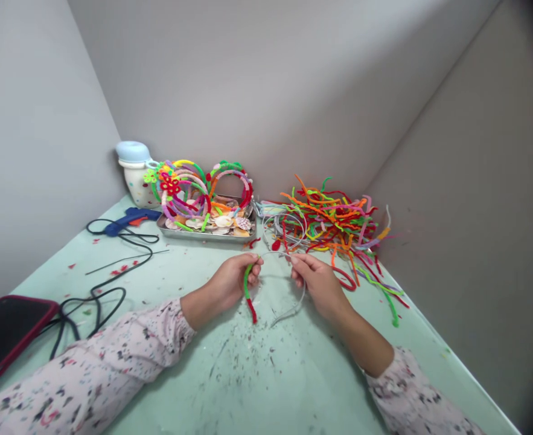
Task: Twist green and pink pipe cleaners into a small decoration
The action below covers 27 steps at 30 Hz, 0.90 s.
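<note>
Mint-green covers the worktop, which runs back between grey walls and is flecked with dark specks on its near side. Two flowered sleeves reach in from the near left and near right. Far right lies a loose heap of fuzzy pipe cleaners, mostly red, orange and green, some trailing toward the near side. Left of it, a metal tray bears shells and several colourful wrapped hoops standing upright. At the near left edge is a red-cased phone; far left, a white cup with a blue lid stands behind a blue glue gun.

Between the two hands, above the middle of the worktop, a thin pale headband arches. The left hand pinches it between thumb and fingers, a green-and-red wrapped end hanging just below. The right hand pinches it on the other side, fingers curled in. A grey strand curves down from there; blur leaves it uncertain whether it belongs to the headband. Smallest are the red scraps scattered at left.
</note>
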Each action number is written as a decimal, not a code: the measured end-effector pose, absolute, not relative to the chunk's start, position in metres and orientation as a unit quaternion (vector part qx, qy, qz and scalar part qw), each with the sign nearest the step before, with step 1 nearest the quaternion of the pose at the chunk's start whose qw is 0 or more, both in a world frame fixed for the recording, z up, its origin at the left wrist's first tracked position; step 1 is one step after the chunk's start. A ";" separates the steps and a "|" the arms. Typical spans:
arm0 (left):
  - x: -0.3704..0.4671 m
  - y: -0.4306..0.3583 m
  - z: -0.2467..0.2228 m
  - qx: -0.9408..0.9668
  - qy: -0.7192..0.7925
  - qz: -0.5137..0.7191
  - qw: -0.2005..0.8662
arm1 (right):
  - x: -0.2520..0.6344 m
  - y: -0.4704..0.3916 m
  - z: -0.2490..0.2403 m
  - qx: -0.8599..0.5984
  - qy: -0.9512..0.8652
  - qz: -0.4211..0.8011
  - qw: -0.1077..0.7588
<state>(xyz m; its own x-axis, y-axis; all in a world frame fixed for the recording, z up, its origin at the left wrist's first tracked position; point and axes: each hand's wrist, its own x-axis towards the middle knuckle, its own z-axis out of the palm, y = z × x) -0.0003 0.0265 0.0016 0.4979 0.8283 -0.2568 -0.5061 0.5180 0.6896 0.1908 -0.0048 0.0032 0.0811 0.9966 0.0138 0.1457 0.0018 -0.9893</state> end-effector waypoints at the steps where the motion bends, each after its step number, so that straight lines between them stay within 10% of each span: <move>1: -0.001 0.027 0.001 0.273 0.293 0.411 0.819 | 0.190 -0.005 0.003 -0.555 -0.518 0.437 0.483; 19: -0.002 0.032 -0.005 0.253 0.302 0.448 0.802 | 0.198 -0.002 0.010 -0.587 -0.564 0.420 0.401; 27: -0.002 0.032 -0.008 0.284 0.295 0.448 0.794 | 0.253 0.031 0.030 -0.638 -0.679 0.112 0.345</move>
<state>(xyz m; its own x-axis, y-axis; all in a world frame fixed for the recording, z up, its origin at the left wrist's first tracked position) -0.0017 0.0316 -0.0081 0.4234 0.8802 -0.2143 -0.5444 0.4362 0.7165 0.2526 0.0312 0.0296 0.0539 0.9439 0.3259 0.7892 0.1597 -0.5930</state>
